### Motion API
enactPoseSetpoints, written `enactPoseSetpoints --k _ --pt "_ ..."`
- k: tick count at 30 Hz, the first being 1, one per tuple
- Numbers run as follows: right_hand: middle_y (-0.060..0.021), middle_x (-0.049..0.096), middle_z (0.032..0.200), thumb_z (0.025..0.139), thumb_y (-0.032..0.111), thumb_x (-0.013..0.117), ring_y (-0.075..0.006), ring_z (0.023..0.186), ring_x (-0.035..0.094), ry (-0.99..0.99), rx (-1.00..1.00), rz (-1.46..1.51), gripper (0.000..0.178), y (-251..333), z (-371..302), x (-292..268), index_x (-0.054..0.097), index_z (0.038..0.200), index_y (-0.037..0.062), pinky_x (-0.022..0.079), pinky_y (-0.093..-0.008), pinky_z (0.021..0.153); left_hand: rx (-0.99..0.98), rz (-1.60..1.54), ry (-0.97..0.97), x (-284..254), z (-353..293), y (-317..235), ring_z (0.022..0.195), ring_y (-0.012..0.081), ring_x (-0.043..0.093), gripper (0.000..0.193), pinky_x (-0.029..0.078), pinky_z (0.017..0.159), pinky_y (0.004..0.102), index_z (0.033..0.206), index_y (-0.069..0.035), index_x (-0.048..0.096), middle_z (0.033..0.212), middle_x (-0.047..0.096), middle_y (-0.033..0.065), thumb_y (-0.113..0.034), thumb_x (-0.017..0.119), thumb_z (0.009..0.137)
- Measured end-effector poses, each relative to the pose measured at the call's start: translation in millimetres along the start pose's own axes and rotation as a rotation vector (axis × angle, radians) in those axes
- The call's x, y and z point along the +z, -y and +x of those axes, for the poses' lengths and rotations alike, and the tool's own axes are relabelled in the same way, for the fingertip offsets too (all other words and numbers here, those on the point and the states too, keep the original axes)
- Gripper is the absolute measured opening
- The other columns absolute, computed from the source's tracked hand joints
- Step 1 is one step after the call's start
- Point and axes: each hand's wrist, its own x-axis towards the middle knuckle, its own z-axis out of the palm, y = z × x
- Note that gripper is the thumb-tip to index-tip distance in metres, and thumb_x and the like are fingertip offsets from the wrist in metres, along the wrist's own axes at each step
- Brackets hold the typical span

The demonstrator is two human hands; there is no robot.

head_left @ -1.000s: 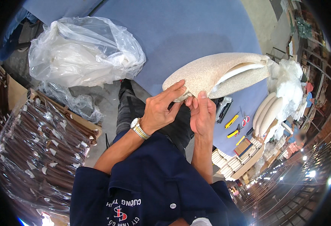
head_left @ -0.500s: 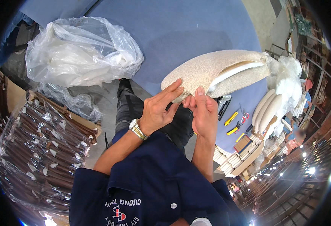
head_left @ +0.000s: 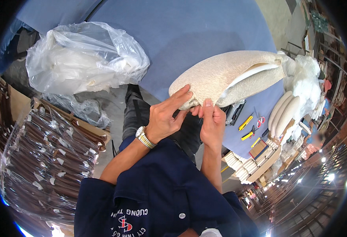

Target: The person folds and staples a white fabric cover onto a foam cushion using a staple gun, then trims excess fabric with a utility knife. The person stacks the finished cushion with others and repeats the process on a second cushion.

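Both of your hands meet at the centre of the frame, on the near end of the cream fabric-covered cushion that lies across the blue table. Your left hand, with the metal wristwatch, lays its fingers flat over the fabric edge and pinches it from above; your right hand closes its thumb and fingers on the same edge from below. Judging by this, you are drawing the cover tight at the end, so keep the pinch close to the rim, pull evenly with both hands, and let the cushion rest on the table so it does not swing. Just right of your hands lie a dark tool, yellow-handled cutters and red scissors; keep your right wrist clear of the blades. Further right stands a row of pale curved panels beside white wrapping. At lower left sits a wrapped stack of brown parts, and at upper left a clear plastic bag of white material, well apart from the cushion.
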Motion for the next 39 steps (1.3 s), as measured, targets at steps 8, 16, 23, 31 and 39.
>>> enactPoseSetpoints --k 8,16,23,31,39 --pt "-0.0018 0.062 0.071 0.110 0.020 0.053 -0.0067 0.067 0.052 0.015 -0.145 -0.019 0.038 -43.4 12.8 3.4 0.063 0.079 -0.0002 0.041 -0.0249 0.062 -0.025 0.033 -0.001 -4.9 6.0 1.6 0.117 0.0290 0.071 0.059 0.060 0.089 0.0312 0.135 -0.005 0.067 0.137 0.068 0.0154 0.004 0.075 0.077" --pt "-0.0001 0.059 0.066 0.106 0.015 0.059 -0.0046 0.059 0.049 0.028 -0.241 0.010 0.030 -68.5 18.9 10.4 0.066 0.081 0.0000 0.038 -0.0247 0.052 -0.134 -0.245 0.059 4.2 13.5 21.6 0.148 0.0431 0.042 0.058 0.034 0.120 0.0438 0.145 0.001 0.054 0.154 0.051 0.0257 -0.017 0.072 0.094" --pt "0.0004 0.057 0.066 0.106 0.019 0.058 -0.0071 0.061 0.049 0.051 -0.205 0.276 0.032 -77.6 19.2 15.9 0.069 0.085 -0.0007 0.039 -0.0273 0.056 -0.181 -0.138 0.121 2.5 22.1 18.0 0.142 0.0409 0.050 0.060 0.038 0.118 0.0447 0.148 0.003 0.050 0.150 0.053 0.0275 -0.024 0.069 0.098" --pt "-0.0049 0.074 0.084 0.100 0.016 0.067 -0.0112 0.081 0.066 0.074 -0.237 -0.098 0.019 -63.8 13.1 -75.9 0.071 0.088 0.0014 0.052 -0.0285 0.071 -0.072 0.089 0.137 10.9 14.7 17.4 0.133 0.0353 0.060 0.065 0.048 0.107 0.0383 0.152 0.006 0.043 0.146 0.057 0.0276 -0.022 0.067 0.099" --pt "-0.0201 0.067 0.122 0.082 0.014 0.080 -0.0344 0.113 0.067 -0.624 0.223 -0.869 0.065 -224.3 34.6 -256.1 0.051 0.140 0.0030 0.052 -0.0416 0.098 -0.033 0.165 0.140 20.9 3.9 16.2 0.137 0.0368 0.057 0.082 0.048 0.110 0.0393 0.158 0.006 0.030 0.151 0.053 0.0268 -0.016 0.075 0.092"
